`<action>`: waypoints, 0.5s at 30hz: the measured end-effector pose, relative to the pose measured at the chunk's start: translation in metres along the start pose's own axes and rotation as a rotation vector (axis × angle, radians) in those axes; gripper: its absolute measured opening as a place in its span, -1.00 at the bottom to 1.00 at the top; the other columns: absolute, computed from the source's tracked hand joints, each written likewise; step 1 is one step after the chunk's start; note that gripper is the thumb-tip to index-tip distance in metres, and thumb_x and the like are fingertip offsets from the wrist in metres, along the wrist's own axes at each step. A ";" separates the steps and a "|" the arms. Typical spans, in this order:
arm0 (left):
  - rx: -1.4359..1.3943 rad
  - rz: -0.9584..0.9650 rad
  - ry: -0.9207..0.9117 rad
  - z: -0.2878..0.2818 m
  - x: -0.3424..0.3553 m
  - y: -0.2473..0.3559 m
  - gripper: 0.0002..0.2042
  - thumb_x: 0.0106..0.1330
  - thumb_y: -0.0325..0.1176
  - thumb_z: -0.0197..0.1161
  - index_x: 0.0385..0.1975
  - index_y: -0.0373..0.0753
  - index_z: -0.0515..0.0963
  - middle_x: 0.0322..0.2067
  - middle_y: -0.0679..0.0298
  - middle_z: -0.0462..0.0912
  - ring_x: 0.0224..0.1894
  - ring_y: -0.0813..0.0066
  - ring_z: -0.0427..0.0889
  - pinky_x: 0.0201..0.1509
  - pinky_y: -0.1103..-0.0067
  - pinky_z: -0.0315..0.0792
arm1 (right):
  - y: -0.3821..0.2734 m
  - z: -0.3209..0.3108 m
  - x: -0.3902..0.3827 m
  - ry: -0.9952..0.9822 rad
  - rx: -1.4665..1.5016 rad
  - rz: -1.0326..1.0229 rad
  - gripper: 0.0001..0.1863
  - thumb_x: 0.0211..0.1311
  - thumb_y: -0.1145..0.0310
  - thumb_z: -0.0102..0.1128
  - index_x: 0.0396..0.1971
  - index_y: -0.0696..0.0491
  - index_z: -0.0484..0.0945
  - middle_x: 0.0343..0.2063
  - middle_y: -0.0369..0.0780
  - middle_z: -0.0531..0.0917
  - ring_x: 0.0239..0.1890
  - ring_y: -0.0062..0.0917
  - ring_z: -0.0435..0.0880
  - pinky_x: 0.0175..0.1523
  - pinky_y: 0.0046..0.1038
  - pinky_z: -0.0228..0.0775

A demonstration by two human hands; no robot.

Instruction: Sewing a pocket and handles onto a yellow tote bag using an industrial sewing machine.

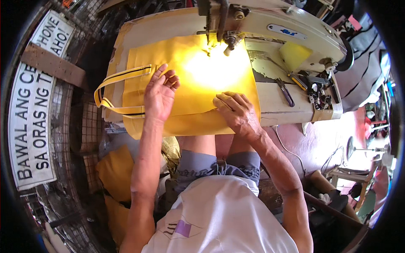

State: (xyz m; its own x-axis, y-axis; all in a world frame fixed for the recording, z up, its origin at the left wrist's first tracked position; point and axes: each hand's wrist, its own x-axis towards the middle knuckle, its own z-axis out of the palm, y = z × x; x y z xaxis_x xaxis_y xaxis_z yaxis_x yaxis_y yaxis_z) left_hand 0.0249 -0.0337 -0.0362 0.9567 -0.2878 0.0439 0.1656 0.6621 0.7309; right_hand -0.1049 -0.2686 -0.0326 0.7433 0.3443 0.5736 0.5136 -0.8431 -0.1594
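A large yellow fabric panel point(190, 122), probably part of a bag, is spread over the sewing machine bed. Its upper part lies beneath the needle area of the sewing machine point(278, 25), where a lamp glares on it. A yellow strap with a dark stripe point(99, 92) loops out from the panel's left side. My left hand point(159, 96) is above the panel beside the strap ends, palm turned inward, fingers loosely curled and apart, holding nothing. Near the panel's front edge, my right hand point(239, 111) has bent fingers closed on a fold of the fabric; its thumb is hidden.
On the right of the machine table lie dark-handled snips point(287, 93), a yellow cutter point(298, 82) and a cluster of small metal parts point(318, 95). More yellow fabric point(116, 173) hangs low on the left, by a wire grille with a white sign point(36, 118). Another person's leg point(333, 194) shows at lower right.
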 end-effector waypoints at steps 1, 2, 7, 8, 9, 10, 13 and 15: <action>0.035 0.000 0.029 -0.007 0.002 0.009 -0.64 0.47 -0.44 0.06 0.23 -0.35 0.41 -0.10 0.14 0.60 -0.07 0.38 0.59 0.09 0.47 0.50 | -0.001 0.000 0.002 -0.006 0.012 -0.016 -0.56 0.04 0.40 0.21 -0.01 0.19 0.57 -0.04 -0.12 0.63 0.07 -0.26 0.61 0.15 -0.26 0.46; 0.036 0.013 0.046 -0.013 0.004 0.019 -0.64 0.47 -0.44 0.06 0.23 -0.35 0.41 -0.10 0.14 0.60 -0.07 0.38 0.59 0.09 0.47 0.50 | -0.002 -0.002 0.004 0.013 0.014 0.005 -0.61 0.03 0.43 0.25 -0.06 0.16 0.60 -0.06 -0.12 0.66 0.03 -0.25 0.64 0.12 -0.26 0.49; 1.148 0.117 -0.186 -0.043 0.014 0.065 -0.72 0.52 -0.49 -0.03 0.14 -0.33 0.50 -0.10 0.24 0.64 -0.10 0.47 0.65 0.07 0.52 0.53 | 0.000 -0.005 0.001 -0.021 0.026 0.040 -0.63 0.02 0.46 0.21 -0.08 0.11 0.62 -0.03 -0.14 0.64 0.06 -0.26 0.62 0.14 -0.25 0.46; 1.150 0.126 -0.241 -0.049 0.015 0.068 -0.72 0.54 -0.52 -0.11 0.12 -0.35 0.50 -0.11 0.25 0.65 -0.08 0.52 0.64 0.06 0.55 0.54 | -0.001 -0.006 0.002 -0.029 0.008 0.039 -0.65 0.03 0.48 0.21 -0.11 0.11 0.62 -0.05 -0.13 0.65 0.05 -0.25 0.63 0.13 -0.24 0.48; 1.153 0.132 -0.217 -0.052 0.015 0.067 -0.72 0.54 -0.52 -0.11 0.12 -0.35 0.50 -0.11 0.25 0.65 -0.08 0.52 0.64 0.06 0.55 0.54 | -0.001 -0.005 0.002 -0.033 0.019 0.019 -0.65 0.03 0.48 0.21 -0.11 0.11 0.62 -0.05 -0.13 0.65 0.05 -0.25 0.63 0.13 -0.24 0.48; 1.031 0.126 -0.183 -0.054 0.015 0.065 -0.71 0.54 -0.52 -0.12 0.11 -0.35 0.50 -0.11 0.25 0.65 -0.08 0.51 0.65 0.06 0.55 0.54 | -0.001 -0.004 0.002 -0.022 0.006 0.032 -0.66 0.03 0.49 0.22 -0.11 0.11 0.62 -0.06 -0.13 0.66 0.04 -0.24 0.64 0.12 -0.24 0.49; 0.829 0.156 -0.091 -0.068 0.016 0.066 -0.69 0.53 -0.54 -0.16 0.16 -0.33 0.45 -0.06 0.18 0.63 -0.04 0.41 0.66 0.10 0.49 0.56 | -0.004 -0.001 0.006 -0.019 0.002 0.012 -0.66 0.02 0.52 0.25 -0.12 0.12 0.63 -0.08 -0.13 0.67 0.02 -0.21 0.65 0.08 -0.22 0.51; 0.519 0.179 -0.017 -0.072 0.017 0.063 -0.67 0.53 -0.55 -0.16 0.22 -0.33 0.36 -0.01 0.09 0.59 -0.02 0.29 0.66 0.13 0.41 0.58 | -0.007 -0.003 0.007 -0.023 -0.024 0.013 -0.65 0.01 0.56 0.26 -0.12 0.13 0.64 -0.08 -0.13 0.67 0.01 -0.21 0.65 0.08 -0.22 0.52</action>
State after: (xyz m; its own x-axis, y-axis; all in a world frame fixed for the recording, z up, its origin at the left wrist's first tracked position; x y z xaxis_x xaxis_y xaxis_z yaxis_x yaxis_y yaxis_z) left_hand 0.0690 0.0535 -0.0384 0.9545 -0.2157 0.2060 -0.1432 0.2744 0.9509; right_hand -0.1042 -0.2611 -0.0250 0.7600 0.3424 0.5525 0.4935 -0.8571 -0.1478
